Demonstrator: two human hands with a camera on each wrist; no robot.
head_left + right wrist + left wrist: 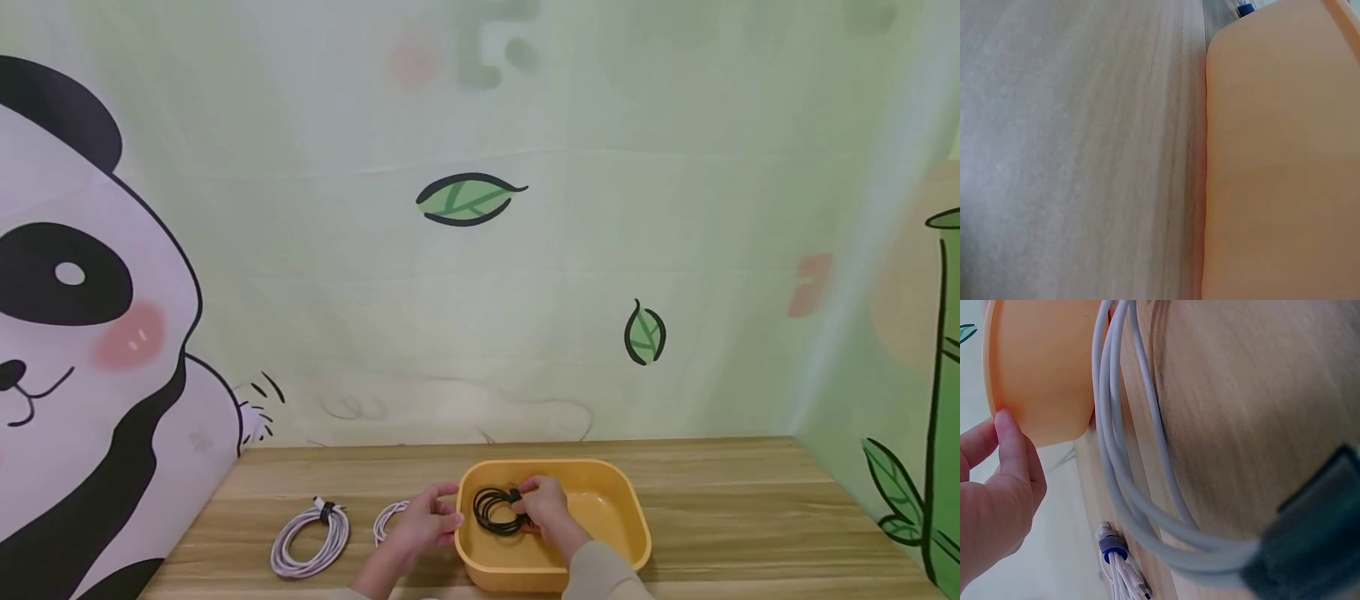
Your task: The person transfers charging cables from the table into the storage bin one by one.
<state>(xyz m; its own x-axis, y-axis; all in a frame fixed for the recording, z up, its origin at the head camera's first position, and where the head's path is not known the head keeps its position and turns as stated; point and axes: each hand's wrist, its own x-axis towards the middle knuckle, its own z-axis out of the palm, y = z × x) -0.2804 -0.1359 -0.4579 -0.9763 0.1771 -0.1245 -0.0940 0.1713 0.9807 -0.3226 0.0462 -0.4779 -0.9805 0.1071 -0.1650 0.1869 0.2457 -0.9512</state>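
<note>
A black coiled cable [495, 510] is inside the yellow bin [555, 575], towards its left side. My right hand [546, 504] reaches over the bin's front and pinches the coil at its tie. A small orange-red piece [529, 526] shows beneath those fingers, too covered to identify. With thumb and finger, my left hand [426, 525] holds the bin's left rim, also seen in the left wrist view, where the hand [1000, 500] meets the orange-looking wall [1047, 369]. The right wrist view has the bin's outer wall [1285, 156] but not the hand.
On the left of the wooden table [720, 517] lies a whitish coiled cable [282, 546] with a black strap. A smaller white cable [381, 523] is partly behind the left hand. Up close in the left wrist view are a pale cable [1129, 494] and a blue-tied bundle [1113, 544].
</note>
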